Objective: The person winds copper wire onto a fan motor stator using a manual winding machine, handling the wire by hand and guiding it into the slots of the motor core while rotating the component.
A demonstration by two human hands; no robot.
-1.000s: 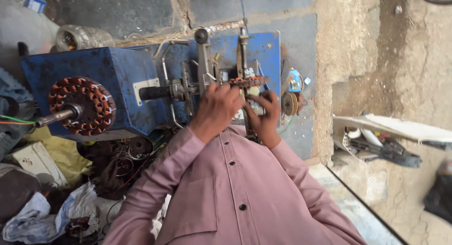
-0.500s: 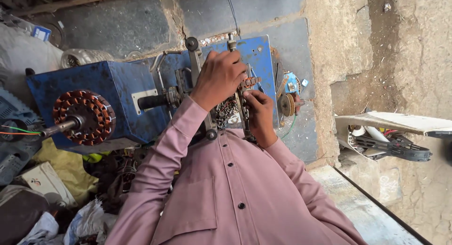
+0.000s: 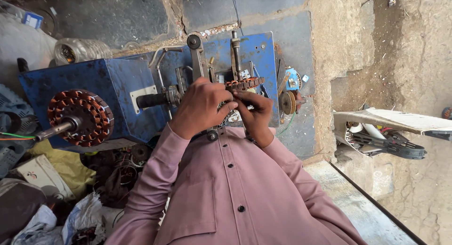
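Left hand (image 3: 201, 108) and right hand (image 3: 254, 114) pinched together on toothed copper-wound part (image 3: 245, 84) atop blue winding machine (image 3: 117, 94); risk: fingers nicked by teeth

Daylight falls on a grey block wall (image 3: 117, 14), a rough plastered pillar (image 3: 329, 47) and dusty ground (image 3: 423, 193)

One blue winding machine (image 3: 113, 92) (two stators (image 3: 81, 117))

Dusty-pink buttoned shirt (image 3: 235, 188), long sleeves
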